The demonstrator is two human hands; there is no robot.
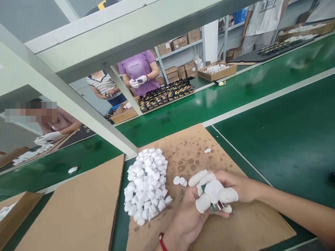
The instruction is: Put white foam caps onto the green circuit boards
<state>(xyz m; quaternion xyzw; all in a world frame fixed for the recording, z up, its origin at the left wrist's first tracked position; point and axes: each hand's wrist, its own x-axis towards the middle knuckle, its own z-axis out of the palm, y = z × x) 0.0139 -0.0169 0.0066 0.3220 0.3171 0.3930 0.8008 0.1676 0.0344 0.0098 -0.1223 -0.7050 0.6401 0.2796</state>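
Note:
Over the cardboard sheet [225,230] my left hand [191,209] and my right hand [230,184] meet, with white covers on several fingertips. Between them they grip a small circuit board [216,206] with green edges, metal parts and a round white piece [214,191] on top. The fingers of both hands are closed around it and hide most of the board. To the left lies a big pile of white pieces [148,181]. A few loose white discs [180,181] rest beside my left hand, and one small white scrap [207,150] lies farther back.
A green conveyor belt [167,122] crosses behind the sheet, carrying a small item [73,169] at left. A white metal post [104,125] slants down near the pile. Another cardboard sheet [78,209] lies left. Across the belt, people handle parts beside rows of boards [167,93] and boxes.

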